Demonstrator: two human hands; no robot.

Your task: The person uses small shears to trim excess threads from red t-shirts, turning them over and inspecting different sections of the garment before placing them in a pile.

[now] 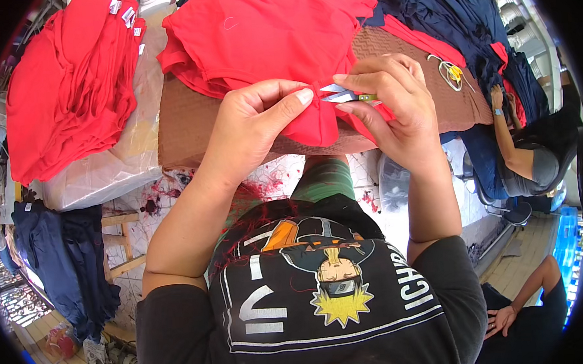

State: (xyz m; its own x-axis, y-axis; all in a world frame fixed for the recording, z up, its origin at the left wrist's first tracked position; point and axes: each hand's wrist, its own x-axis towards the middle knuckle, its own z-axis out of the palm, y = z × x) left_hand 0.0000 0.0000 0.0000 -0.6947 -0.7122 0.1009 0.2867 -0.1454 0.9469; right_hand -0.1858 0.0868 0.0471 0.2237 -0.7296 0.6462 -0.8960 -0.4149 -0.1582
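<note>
Red cloth [314,118] hangs over the near edge of the brown table [189,125]. Left hand [252,121] pinches a fold of it, grip closed between thumb and forefinger. Just right of that fold, the right hand [393,104] squeezes small thread snips [341,94], blades touching the cloth.

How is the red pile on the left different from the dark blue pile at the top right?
The red pile is bright red; the dark blue pile is navy. The red pile sits on a clear plastic sheet left of the brown table; the dark blue pile lies along the table's far right end. White tags show on the red pile, none on the dark blue pile. Both are heaps of cloth.
</note>
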